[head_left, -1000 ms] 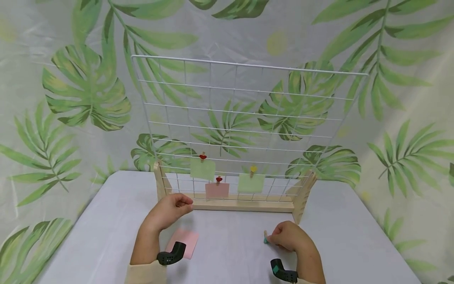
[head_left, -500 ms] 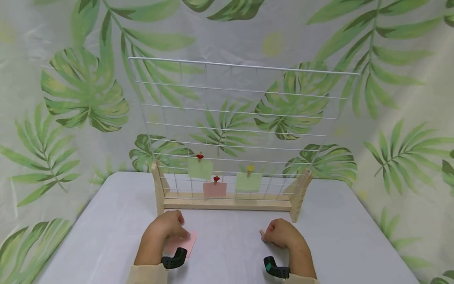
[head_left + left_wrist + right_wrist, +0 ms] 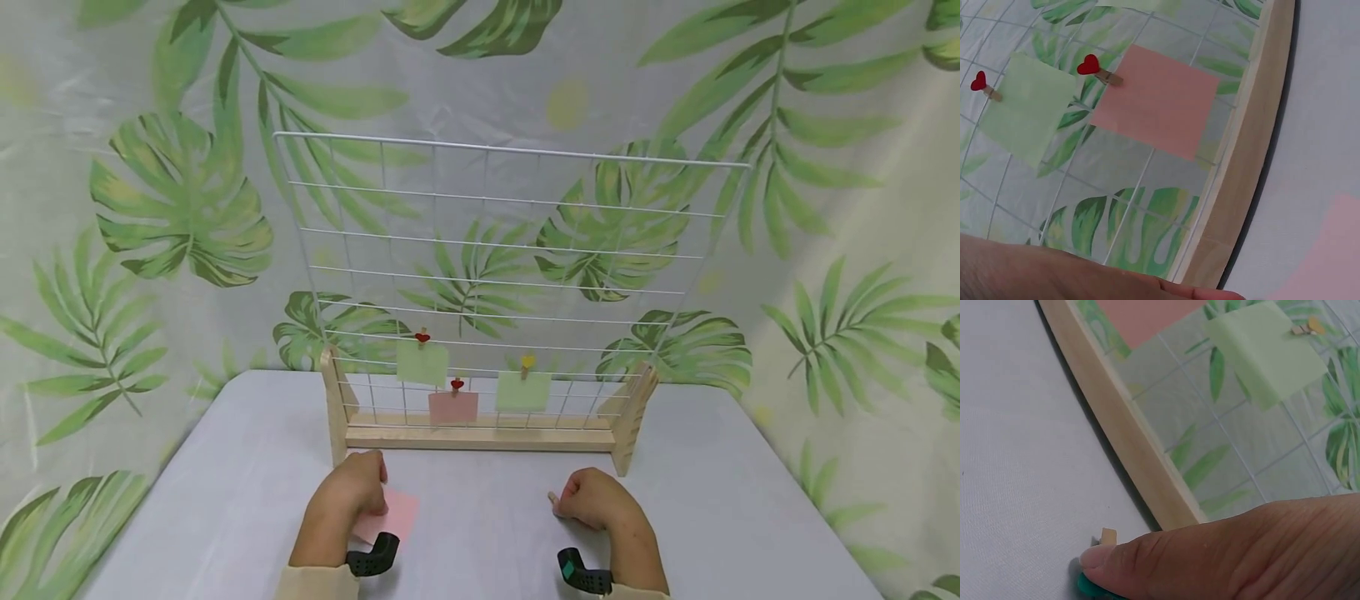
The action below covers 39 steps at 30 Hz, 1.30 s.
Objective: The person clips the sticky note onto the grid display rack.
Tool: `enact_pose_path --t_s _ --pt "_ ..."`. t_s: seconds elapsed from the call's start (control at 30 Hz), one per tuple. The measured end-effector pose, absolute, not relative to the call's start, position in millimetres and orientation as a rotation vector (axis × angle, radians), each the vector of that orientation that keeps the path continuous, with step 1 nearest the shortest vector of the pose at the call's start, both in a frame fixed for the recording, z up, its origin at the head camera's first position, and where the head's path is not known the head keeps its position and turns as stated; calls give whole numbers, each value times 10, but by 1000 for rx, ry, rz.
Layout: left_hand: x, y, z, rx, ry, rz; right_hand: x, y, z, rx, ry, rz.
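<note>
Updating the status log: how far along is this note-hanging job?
Done: two green notes and one pink note hang pegged on the wire rack.
In hand: right hand pinches another peg; left hand is at the loose pink paper on the table, grip unclear.
Remaining: that paper isn't hung yet; likely to be pegged up.

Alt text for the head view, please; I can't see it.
A left hand over pink paper on a white table, a right hand pinching a small wooden clip. Beyond them, a rack holds two green notes and a pink note, each clipped on.
</note>
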<state>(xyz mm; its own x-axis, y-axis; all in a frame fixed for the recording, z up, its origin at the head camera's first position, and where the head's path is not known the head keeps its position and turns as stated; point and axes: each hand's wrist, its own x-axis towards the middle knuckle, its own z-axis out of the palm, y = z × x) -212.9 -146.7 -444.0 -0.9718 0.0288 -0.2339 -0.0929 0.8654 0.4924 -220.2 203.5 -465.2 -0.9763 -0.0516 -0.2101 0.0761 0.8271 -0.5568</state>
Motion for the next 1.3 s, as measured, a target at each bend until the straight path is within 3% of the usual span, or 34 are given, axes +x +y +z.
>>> enact_pose_path --t_s 1.3 --pt "-2101 -1422 -4248 -34 2650 1065 -2259 2095 -4739 57 2716 -970"
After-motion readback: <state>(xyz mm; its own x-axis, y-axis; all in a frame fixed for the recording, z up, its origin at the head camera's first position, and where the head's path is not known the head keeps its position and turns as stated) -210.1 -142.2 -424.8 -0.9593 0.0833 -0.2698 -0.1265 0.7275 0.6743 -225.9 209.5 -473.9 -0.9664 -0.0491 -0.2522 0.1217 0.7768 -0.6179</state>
